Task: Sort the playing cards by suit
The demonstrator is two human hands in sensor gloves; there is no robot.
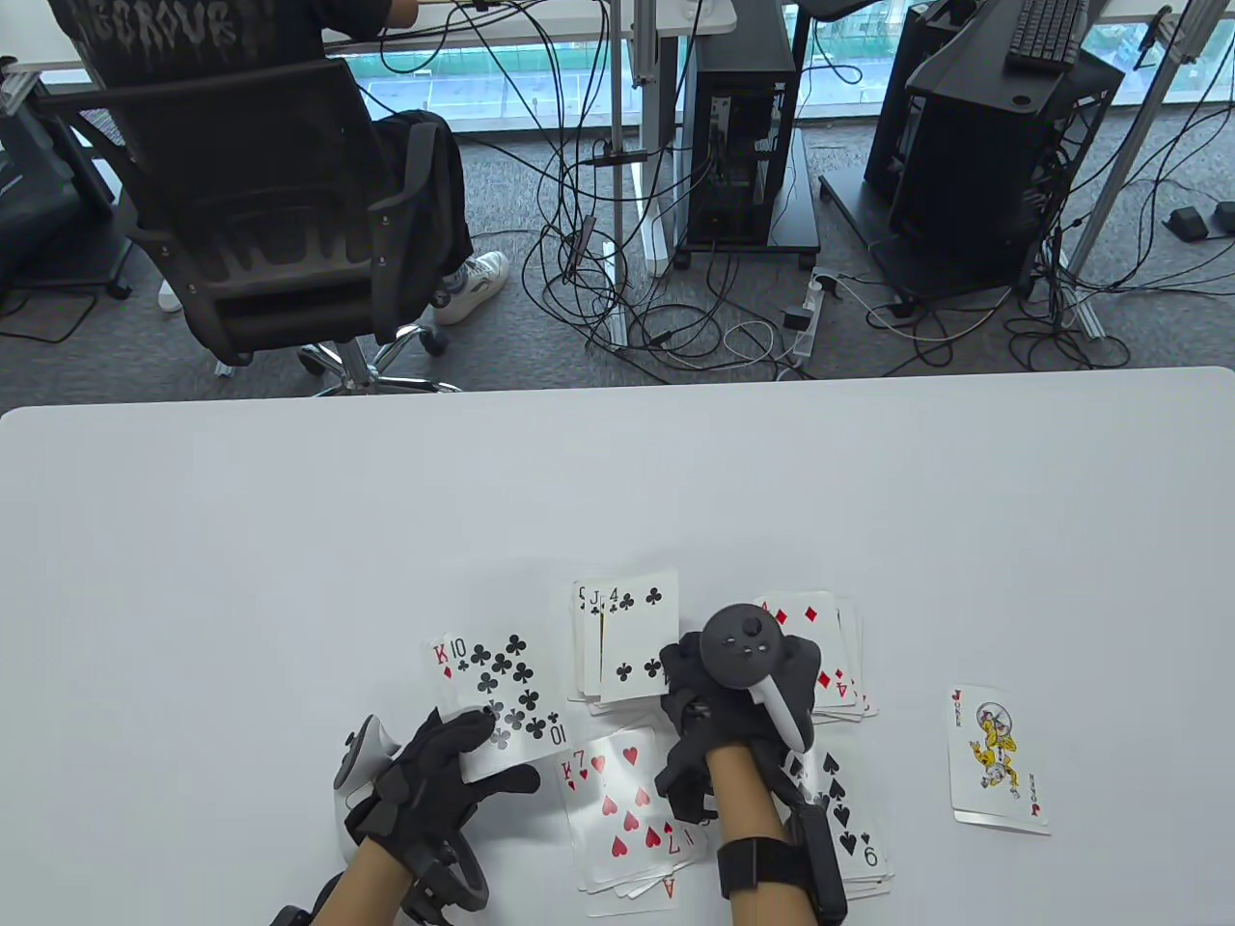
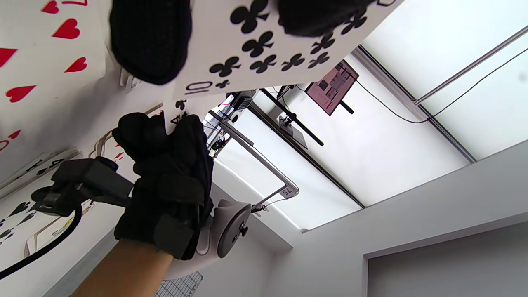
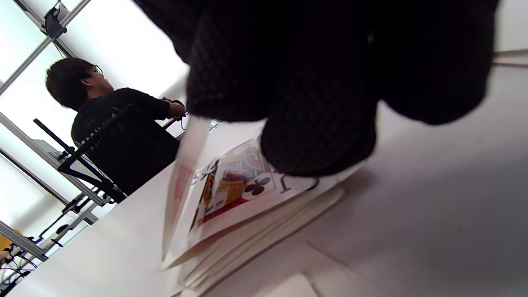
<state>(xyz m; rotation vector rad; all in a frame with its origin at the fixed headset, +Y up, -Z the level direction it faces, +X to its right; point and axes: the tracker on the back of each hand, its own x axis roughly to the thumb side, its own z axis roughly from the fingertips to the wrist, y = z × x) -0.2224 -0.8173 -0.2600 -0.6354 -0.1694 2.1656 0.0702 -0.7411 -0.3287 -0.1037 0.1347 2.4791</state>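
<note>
Item, nearest the table view's bottom edge: the left hand [image 1: 439, 772], in a black sensor glove with a grey tracker on its back. A fan of white playing cards, topped by the ten of clubs [image 1: 502, 690] with a red king [image 1: 441, 659] showing behind its left edge, is pinched between thumb and fingers; in the left wrist view the thumb [image 2: 150, 39] is seen pressed on the ten's face.

Item: the right hand [image 1: 719, 719], likewise gloved, black tracker uppermost. The four of clubs [image 1: 639, 637] is gripped at its near right corner and held tilted over the face-up clubs pile [image 1: 589, 651], whose jack [image 3: 231, 185] is shown uncovered in the right wrist view.

Item: hearts pile, seven of hearts [image 1: 622, 805] on top, just beside the left hand.

Item: diamonds pile [image 1: 830, 656], partly hidden by the right hand.

Item: spades pile, nine [image 1: 854, 820] on top, beside the right forearm.

Item: one joker card [image 1: 999, 762], well apart to the right.

All are laid on a plain white table [image 1: 289, 540]. Beyond it, a seated person in a black office chair [image 1: 280, 231].
</note>
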